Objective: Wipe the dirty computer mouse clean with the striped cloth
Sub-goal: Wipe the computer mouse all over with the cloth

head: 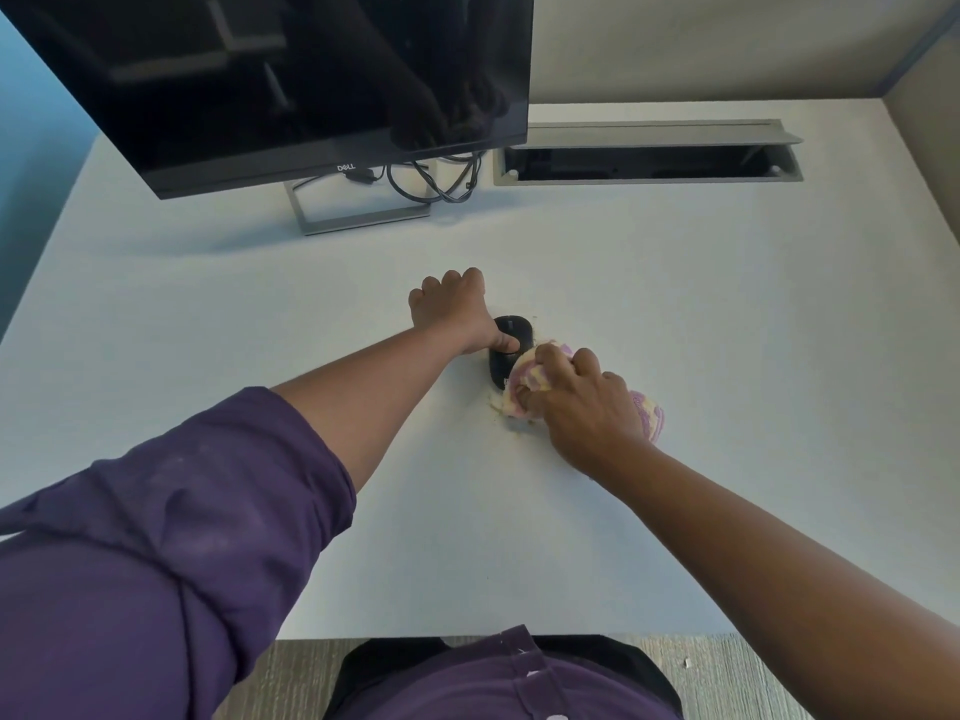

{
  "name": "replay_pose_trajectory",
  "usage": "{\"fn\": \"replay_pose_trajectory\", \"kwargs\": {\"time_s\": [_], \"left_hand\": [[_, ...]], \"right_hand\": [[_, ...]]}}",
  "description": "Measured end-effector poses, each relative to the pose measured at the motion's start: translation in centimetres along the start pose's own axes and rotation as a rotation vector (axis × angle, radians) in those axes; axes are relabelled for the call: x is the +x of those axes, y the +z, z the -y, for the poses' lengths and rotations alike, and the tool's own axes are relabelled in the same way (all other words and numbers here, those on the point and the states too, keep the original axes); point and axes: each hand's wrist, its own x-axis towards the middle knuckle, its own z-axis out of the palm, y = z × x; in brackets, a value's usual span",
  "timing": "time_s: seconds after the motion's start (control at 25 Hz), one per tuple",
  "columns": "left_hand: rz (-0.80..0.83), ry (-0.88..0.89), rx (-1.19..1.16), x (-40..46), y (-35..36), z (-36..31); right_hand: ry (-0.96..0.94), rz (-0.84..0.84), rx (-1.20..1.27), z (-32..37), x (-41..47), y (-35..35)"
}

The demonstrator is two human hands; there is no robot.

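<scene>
A black computer mouse lies on the white desk near its middle. My left hand rests just left of the mouse with its thumb pressed on the mouse's top; the other fingers are curled on the desk. My right hand grips a bunched pink, yellow and white striped cloth and holds it against the mouse's near right side. Part of the cloth sticks out behind the hand. Small crumbs of dirt lie on the desk by the cloth.
A dark Dell monitor on a grey stand stands at the back left, with black cables beside it. An open cable tray is set into the desk at the back right. The desk's front edge is near my body.
</scene>
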Motion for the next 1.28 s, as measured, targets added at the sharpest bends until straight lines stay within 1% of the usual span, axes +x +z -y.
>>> {"fn": "replay_pose_trajectory", "kwargs": {"time_s": [0.12,0.24,0.36,0.44,0.48,0.64,0.76,0.88,1.08,1.28], "left_hand": [[-0.006,0.01,0.005,-0.1,-0.1,0.0],[-0.007,0.013,-0.003,-0.3,0.0,0.1],[-0.017,0.014,-0.013,-0.4,0.1,0.1],[-0.03,0.021,-0.016,-0.4,0.2,0.2],[-0.036,0.026,-0.018,-0.5,0.2,0.2],[-0.057,0.044,-0.033,-0.6,0.4,0.4],[-0.094,0.068,-0.029,-0.8,0.8,0.6],[-0.124,0.092,-0.048,-1.0,1.4,0.9],[-0.208,0.131,-0.065,-1.4,2.2,1.7],[-0.236,0.208,0.051,-1.4,2.3,1.9]], "right_hand": [[0.066,-0.01,0.057,-1.3,-0.3,0.3],[0.129,-0.075,0.189,-2.5,0.3,-0.1],[0.032,-0.09,0.264,-1.8,0.9,-0.3],[-0.017,-0.048,0.222,-1.1,0.9,0.1],[-0.008,-0.024,0.205,-1.0,0.8,0.3],[0.123,0.024,0.239,-3.0,0.1,0.7],[0.218,-0.046,0.387,-4.3,0.8,-0.1],[0.236,-0.071,0.514,-4.4,2.9,-1.2],[0.226,-0.003,0.507,-3.5,5.4,-1.6],[0.161,0.039,0.349,-2.7,7.4,-2.2]]}}
